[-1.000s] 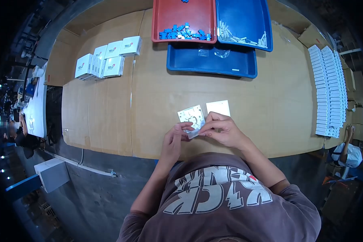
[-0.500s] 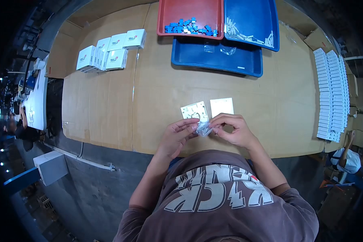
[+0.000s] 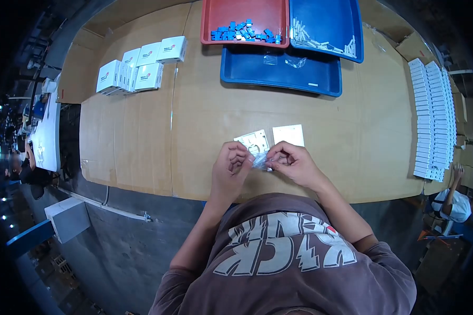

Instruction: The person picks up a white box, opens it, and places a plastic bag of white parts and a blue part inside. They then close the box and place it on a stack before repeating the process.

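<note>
A small clear plastic bag [image 3: 259, 160] is stretched between my two hands, just above the table near its front edge. My left hand [image 3: 232, 165] pinches the bag's left side with curled fingers. On the other side my right hand [image 3: 291, 161] pinches it between thumb and forefinger. What the bag contains is too small to make out. Right behind it lies a white plate with cut-outs [image 3: 254, 140], partly covered by my left fingers and the bag. A plain white square plate [image 3: 288, 135] lies to its right, behind my right hand.
A red tray [image 3: 245, 41] of blue parts, a blue tray [image 3: 326, 53] of white strips and a lower blue tray [image 3: 278, 84] stand at the back. White boxes [image 3: 144, 76] sit back left; stacked white plates [image 3: 426, 121] line the right. Other people [image 3: 452, 205] are beyond the table.
Both hands have shifted slightly up and left with the bag. My left hand has turned more upright, its fingers more curled, and the bag is pulled flatter.
</note>
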`<act>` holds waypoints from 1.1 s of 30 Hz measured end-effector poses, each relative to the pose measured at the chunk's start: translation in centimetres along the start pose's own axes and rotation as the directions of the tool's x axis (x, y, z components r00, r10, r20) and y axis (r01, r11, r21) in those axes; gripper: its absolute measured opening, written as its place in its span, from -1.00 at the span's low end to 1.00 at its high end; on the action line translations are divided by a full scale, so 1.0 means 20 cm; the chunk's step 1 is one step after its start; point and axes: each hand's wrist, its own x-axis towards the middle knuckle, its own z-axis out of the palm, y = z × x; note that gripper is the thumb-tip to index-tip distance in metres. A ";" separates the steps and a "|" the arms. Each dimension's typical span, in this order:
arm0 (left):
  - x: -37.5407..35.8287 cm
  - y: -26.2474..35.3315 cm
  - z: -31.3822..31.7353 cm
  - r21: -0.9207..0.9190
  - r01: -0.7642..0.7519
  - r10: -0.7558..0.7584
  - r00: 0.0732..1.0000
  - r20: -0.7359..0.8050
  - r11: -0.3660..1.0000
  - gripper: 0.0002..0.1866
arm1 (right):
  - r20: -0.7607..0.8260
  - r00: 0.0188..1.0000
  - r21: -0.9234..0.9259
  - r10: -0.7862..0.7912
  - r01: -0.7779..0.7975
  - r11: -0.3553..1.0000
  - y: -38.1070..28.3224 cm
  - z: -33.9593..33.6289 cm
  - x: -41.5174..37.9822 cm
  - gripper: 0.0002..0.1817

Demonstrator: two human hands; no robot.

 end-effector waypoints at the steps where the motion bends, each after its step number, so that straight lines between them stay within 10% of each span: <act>1: 0.00 -0.01 -0.01 0.087 -0.035 0.034 0.999 0.010 0.996 -0.90 | -0.014 1.000 0.008 -0.009 0.009 1.000 0.00 0.00 0.00 -0.80; 9: 0.01 -0.04 -0.02 0.384 -0.220 0.193 0.975 0.109 0.897 -0.79 | -0.022 1.000 0.137 0.000 0.003 0.991 0.00 0.01 0.02 -0.78; 15: 0.08 -0.05 -0.07 0.503 -0.171 0.169 0.984 0.050 0.847 -0.86 | -0.085 0.945 -0.481 -0.315 0.238 0.844 -0.02 0.02 0.11 -0.85; 18: 0.11 -0.06 -0.11 0.786 -0.352 0.366 0.914 0.173 0.508 -0.87 | 0.025 0.883 -0.670 -0.469 0.363 0.647 0.01 0.00 0.15 -0.87; 33: 0.13 -0.12 -0.11 0.865 -0.333 0.411 0.896 0.166 0.376 -0.88 | 0.124 0.850 -0.868 -0.512 0.343 0.359 0.02 0.02 0.19 -0.90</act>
